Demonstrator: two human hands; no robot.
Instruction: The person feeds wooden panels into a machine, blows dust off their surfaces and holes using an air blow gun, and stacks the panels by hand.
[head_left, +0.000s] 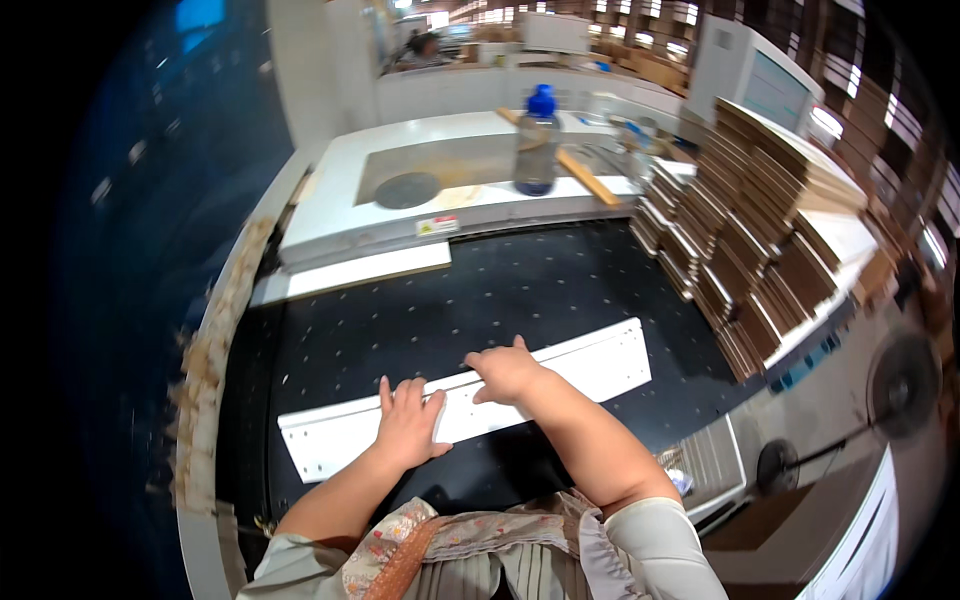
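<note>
Both hands flat on a long white panel (470,400), lower centre of frame. Left hand (408,425) lies palm down, fingers spread, on the panel's left half. Right hand (505,372) rests on its upper edge near the middle, fingers curled loosely, not clamped on anything. Panel lies slightly tilted, left end lower in frame, right end higher, with small holes along its length.

Surface: black bench (520,290) dotted with a regular grid of pale spots, filling mid-frame. Its left rim carries a strip of wood chips and dust (205,370). A second, shorter white panel (350,272) lies at the bench's upper left edge.

Behind the bench, upper centre: white machine top (330,215) with a grey recessed area and a dark round disc (406,189). A clear bottle with blue cap (537,140) stands on it, a long wooden strip (580,172) just beside it to the right.

Right of frame: a tall leaning stack of brown-and-white boards (760,230), edges fanned out, standing at the bench's right end. Lower right: grey floor and a round fan (902,380), blurred.

Room: big workshop hall, rows of lit windows along the top right, another person seated far back at top centre, white cabinets beyond.
</note>
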